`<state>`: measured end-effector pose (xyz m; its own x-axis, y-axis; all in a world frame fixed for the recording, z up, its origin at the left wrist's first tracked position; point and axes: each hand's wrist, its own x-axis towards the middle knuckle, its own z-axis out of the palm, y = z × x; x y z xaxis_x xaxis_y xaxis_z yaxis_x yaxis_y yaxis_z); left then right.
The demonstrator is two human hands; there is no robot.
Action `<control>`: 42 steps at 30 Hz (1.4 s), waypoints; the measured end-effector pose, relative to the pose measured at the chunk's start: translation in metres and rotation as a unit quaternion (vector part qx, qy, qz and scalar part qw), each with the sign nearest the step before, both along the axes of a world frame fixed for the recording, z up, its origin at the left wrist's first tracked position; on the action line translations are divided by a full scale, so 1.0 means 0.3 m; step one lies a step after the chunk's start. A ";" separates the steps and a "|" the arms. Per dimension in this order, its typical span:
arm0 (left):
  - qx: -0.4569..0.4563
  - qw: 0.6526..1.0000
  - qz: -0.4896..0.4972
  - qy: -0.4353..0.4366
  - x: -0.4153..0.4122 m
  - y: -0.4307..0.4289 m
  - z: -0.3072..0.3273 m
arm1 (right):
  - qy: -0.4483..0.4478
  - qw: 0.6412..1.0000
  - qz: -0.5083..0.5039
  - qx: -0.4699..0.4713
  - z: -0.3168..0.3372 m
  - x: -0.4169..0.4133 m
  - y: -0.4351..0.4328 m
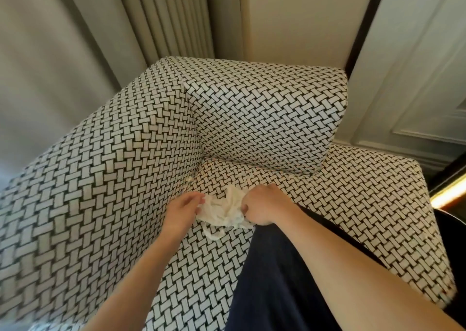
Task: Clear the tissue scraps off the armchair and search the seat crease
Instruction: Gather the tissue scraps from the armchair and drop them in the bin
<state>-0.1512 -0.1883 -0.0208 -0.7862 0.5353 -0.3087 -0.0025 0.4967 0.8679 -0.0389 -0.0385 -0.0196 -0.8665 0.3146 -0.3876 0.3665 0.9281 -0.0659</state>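
Observation:
A black-and-white woven-pattern armchair [264, 118] fills the view. On its seat near the back left corner lies a crumpled bunch of white tissue scraps [222, 210]. My right hand [262, 205] grips the right side of the bunch with curled fingers. My left hand [182, 210] pinches the left edge of the tissue. A small pale scrap [188, 180] sits in the seat crease beside the left armrest. The crease [199, 169] runs up toward the corner under the back cushion.
The left armrest [95, 179] rises close beside my left hand. Dark blue clothing [272, 280] covers the front of the seat below my right forearm. Grey curtains [88, 28] hang behind on the left, and white panelled woodwork [416, 78] stands on the right.

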 end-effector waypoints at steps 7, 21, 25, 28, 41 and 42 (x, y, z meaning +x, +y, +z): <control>-0.005 0.991 -0.074 0.112 0.023 0.130 -0.008 | 0.187 0.971 -0.110 -0.098 0.031 0.041 -0.011; -0.225 0.939 -0.242 0.098 0.001 0.242 -0.083 | 0.421 0.859 -0.263 -0.126 0.029 0.068 -0.001; -0.164 0.957 -0.215 0.101 -0.009 0.212 -0.057 | 0.436 0.835 -0.300 -0.147 0.041 0.073 0.004; -0.125 0.966 -0.193 0.116 -0.031 0.194 -0.019 | 0.453 0.807 -0.329 -0.187 0.036 0.076 0.017; 0.030 0.991 -0.126 0.016 -0.003 0.259 0.210 | 0.468 0.459 -0.557 -0.509 0.039 0.265 0.124; 0.037 0.991 -0.127 0.001 0.011 0.271 0.223 | 0.460 0.450 -0.561 -0.520 0.039 0.293 0.132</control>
